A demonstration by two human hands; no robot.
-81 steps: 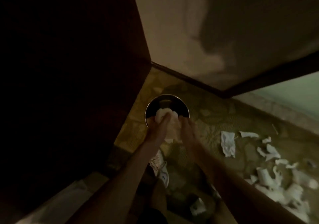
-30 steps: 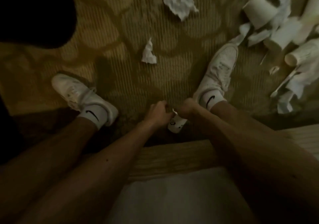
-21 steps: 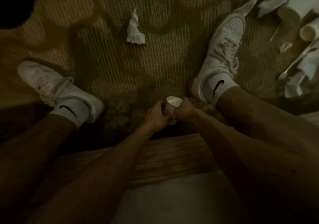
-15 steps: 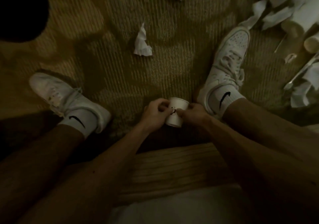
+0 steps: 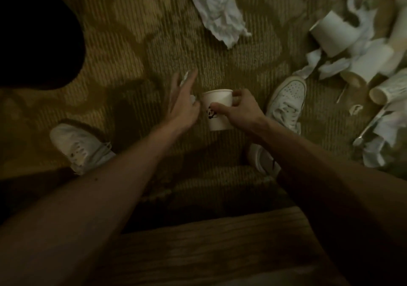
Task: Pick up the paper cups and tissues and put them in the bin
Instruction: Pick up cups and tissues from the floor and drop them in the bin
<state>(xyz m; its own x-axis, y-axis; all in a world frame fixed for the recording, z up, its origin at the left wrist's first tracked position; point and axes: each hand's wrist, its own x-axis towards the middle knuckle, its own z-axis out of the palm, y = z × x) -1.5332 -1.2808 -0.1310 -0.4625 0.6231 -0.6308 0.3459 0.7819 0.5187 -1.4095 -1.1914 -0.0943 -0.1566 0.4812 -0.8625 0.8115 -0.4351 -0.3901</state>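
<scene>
My right hand point(image 5: 241, 109) grips a white paper cup point(image 5: 217, 109) with a small dark print, held upright above the carpet. My left hand point(image 5: 182, 103) is just left of the cup, fingers stretched out over a small crumpled tissue point(image 5: 186, 79) that it mostly hides. A larger crumpled tissue point(image 5: 220, 14) lies on the carpet farther ahead. At the right is a heap of several paper cups point(image 5: 334, 32) and torn tissues point(image 5: 330, 67). The dark round shape at the upper left may be the bin point(image 5: 39, 34); it is too dark to tell.
My two white shoes point(image 5: 79, 147) point(image 5: 286, 103) stand on the patterned carpet either side of my hands. A thin plastic spoon point(image 5: 370, 129) lies in the litter at the right. A wooden edge point(image 5: 198, 241) runs across the bottom of the view.
My left hand has let go of the cup and stretched forward over the small tissue. My right hand now holds the cup alone, lifted slightly. The camera view has shifted forward.
</scene>
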